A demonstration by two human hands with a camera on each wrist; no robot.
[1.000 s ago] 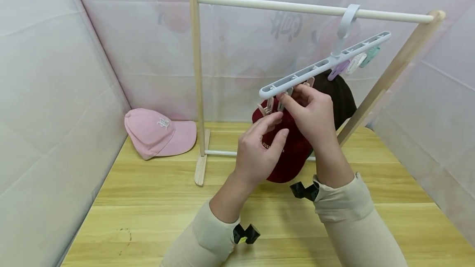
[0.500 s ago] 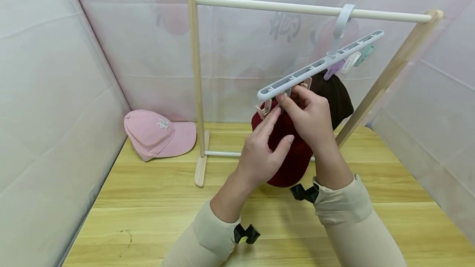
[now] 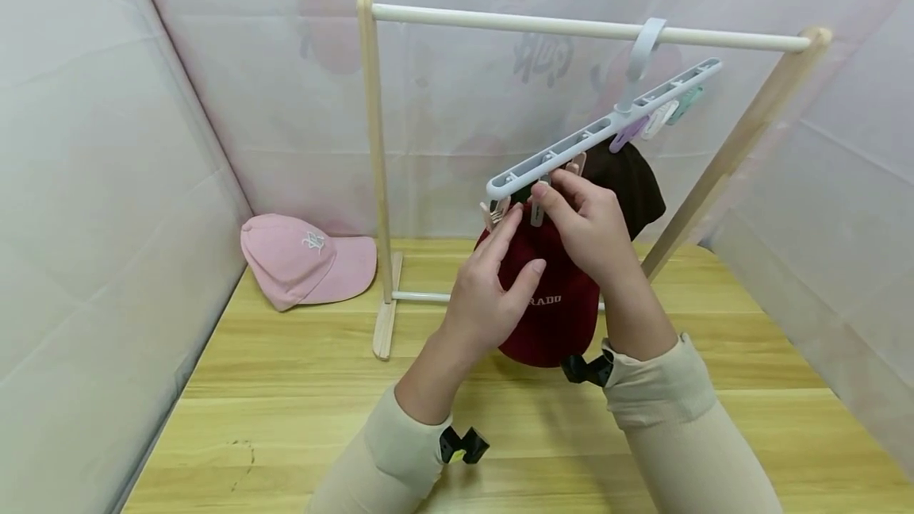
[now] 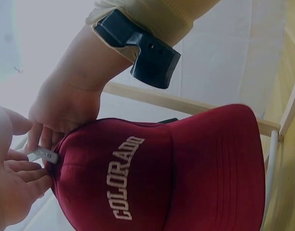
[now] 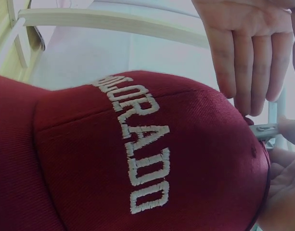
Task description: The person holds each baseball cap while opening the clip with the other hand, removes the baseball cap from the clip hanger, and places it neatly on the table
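Both forearms are reaching up from the lower middle of the head view, sleeved in beige. The left hand is lying with fingers straight and thumb spread. The right hand, just right of it, is pinching with curled fingers.

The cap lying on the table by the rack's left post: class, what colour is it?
Pink cap, with a small pale emblem; the head view shows it best.

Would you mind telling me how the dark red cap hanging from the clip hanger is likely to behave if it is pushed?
The dark red cap looks like soft fabric, so its crown would probably dent. Hanging under the tilted clip hanger, it would likely swing rather than resist. It seems light: a small clip apparently carries it.
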